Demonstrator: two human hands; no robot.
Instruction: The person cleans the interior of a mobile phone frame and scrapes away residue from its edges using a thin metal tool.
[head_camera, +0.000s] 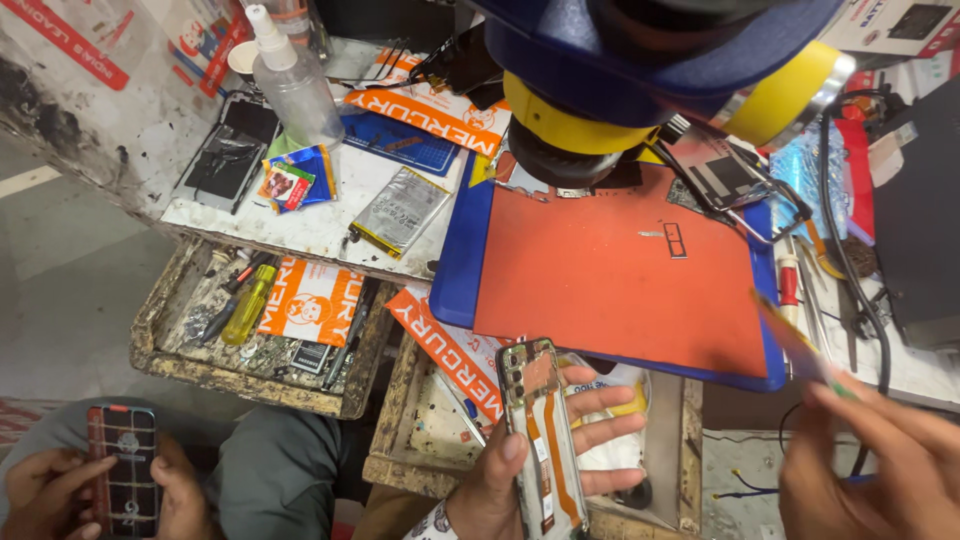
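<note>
Opened phone (541, 440) lies face-down in the cupping left hand (520, 470) while the right hand (880, 460) pinches a thin, blurred tool (800, 345), which next needs careful placing on its exposed back.

Flat orange packets with white letters lie in three spots: one at the back of the white bench (432, 108), one in the left drawer (312, 300), one hanging by the blue mat (452, 352). A small blue packet (296, 178) sits near the spray bottle. A white and red box (898, 24) stands far right.
</note>
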